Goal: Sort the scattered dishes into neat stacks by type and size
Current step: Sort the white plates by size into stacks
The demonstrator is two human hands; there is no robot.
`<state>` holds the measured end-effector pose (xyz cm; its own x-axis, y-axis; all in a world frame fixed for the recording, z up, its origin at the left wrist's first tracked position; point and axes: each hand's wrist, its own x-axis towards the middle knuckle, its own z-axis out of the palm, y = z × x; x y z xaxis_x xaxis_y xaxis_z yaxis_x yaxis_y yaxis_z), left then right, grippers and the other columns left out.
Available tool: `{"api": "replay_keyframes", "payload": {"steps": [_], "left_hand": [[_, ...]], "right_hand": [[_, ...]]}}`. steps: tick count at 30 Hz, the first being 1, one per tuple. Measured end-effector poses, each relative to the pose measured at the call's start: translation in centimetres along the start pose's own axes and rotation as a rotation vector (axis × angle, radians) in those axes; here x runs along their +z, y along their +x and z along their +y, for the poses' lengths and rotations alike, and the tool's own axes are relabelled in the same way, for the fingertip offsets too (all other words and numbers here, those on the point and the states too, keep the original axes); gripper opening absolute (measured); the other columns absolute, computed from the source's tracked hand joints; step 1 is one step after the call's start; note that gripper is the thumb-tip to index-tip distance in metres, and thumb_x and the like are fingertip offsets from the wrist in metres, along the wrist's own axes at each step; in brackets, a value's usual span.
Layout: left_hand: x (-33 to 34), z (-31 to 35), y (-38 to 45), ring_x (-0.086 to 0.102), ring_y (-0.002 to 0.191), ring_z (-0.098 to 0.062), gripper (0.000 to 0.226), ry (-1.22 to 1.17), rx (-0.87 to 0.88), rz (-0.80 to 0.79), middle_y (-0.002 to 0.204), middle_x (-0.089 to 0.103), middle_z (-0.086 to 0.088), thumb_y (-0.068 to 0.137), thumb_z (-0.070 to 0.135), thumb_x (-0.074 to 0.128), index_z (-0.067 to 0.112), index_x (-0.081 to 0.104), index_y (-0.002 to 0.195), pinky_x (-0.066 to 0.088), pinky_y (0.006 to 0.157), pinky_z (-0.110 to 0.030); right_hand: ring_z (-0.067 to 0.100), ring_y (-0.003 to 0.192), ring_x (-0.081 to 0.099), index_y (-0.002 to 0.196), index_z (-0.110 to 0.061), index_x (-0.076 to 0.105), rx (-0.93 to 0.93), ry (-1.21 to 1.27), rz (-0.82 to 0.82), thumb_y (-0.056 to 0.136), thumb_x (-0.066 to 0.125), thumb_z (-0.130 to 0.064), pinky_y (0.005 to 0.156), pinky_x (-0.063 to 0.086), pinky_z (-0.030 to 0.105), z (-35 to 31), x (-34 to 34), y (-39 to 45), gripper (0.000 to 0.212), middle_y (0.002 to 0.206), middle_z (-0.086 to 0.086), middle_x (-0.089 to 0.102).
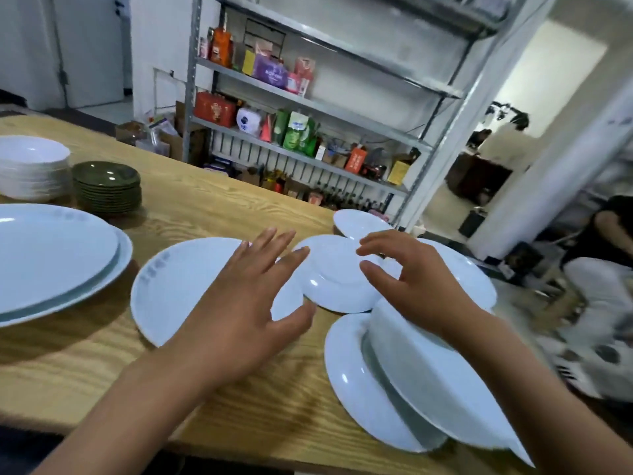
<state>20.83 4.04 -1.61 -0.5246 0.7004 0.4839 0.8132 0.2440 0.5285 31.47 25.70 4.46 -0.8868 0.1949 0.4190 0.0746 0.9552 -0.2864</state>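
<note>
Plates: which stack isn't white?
The small dark green stack at the far left of the wooden table, beside the white bowls; every other dish is white.

A metal shelf rack [308,108] crowded with colourful boxes and packets stood behind the wooden surface [212,200]; a seated person [603,262] was at right.

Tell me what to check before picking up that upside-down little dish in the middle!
1. Both hands free: ok. The left hand and right hand hold nothing.
2. Hands on either side of the upside-down dish: ok.
3. Nothing sits on top of it: ok.
4. It lies flat: not ok; it rests tilted on neighbouring plates.
5. A matching stack is ready: cannot tell; the white bowls and green saucers may differ.
6. Table edge is far away: not ok; nearby plates overhang.
</note>
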Motion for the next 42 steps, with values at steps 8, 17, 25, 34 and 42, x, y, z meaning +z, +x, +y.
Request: {"api": "replay_keyframes", "payload": {"steps": [8,17,25,34,42], "left_hand": [[7.1,2.5,0.4,-0.013,0.139,0.009,0.071,-0.228,0.133,-0.100,0.156,0.003,0.021,0.082,0.065,0.031,0.037,0.023,0.147,0.000,0.112,-0.018],[10.4,2.0,-2.5,0.001,0.142,0.007,0.062,-0.294,0.132,-0.083,0.154,0.015,0.019,0.084,0.058,0.034,0.037,0.028,0.143,0.004,0.112,-0.012],[10.9,1.8,-3.0,0.010,0.145,-0.007,0.064,-0.188,0.156,-0.061,0.155,0.023,0.006,0.088,0.053,0.034,0.022,0.036,0.145,0.016,0.113,-0.027],[10.5,2.5,-3.5,0.033,0.138,-0.027,0.057,0.071,0.221,-0.052,0.147,0.040,-0.010,0.091,0.041,0.034,0.011,0.045,0.139,0.023,0.108,-0.040],[10.1,2.7,-3.7,0.036,0.137,-0.028,0.055,0.133,0.224,-0.022,0.144,0.045,-0.011,0.092,0.039,0.035,0.010,0.050,0.136,0.026,0.107,-0.042]], "right_hand": [[-0.007,0.110,0.054,0.108,-0.035,0.064,0.314,-0.035,0.019,0.089,0.059,-0.049,0.091,0.036,0.008,2.4,-1.1,-9.9,0.024,0.113,-0.024,0.062],[-0.011,0.120,0.042,0.123,-0.032,0.055,0.442,-0.059,0.057,0.089,0.065,-0.035,0.095,0.025,0.000,2.5,0.8,-15.3,0.035,0.126,-0.026,0.050],[0.021,0.145,0.017,0.150,-0.019,0.026,0.597,-0.308,-0.027,0.075,0.071,-0.020,0.117,0.015,0.034,7.7,0.1,-9.3,0.087,0.157,0.003,0.024],[0.026,0.131,0.040,0.141,-0.014,0.037,0.537,-0.546,-0.094,0.089,0.049,-0.016,0.109,0.035,0.042,9.6,1.2,-8.8,0.054,0.143,0.008,0.045],[0.033,0.126,0.047,0.144,-0.011,0.038,0.497,-0.615,0.130,0.087,0.037,0.009,0.097,0.046,0.045,9.4,-1.0,-7.7,0.061,0.142,0.015,0.048]]}}
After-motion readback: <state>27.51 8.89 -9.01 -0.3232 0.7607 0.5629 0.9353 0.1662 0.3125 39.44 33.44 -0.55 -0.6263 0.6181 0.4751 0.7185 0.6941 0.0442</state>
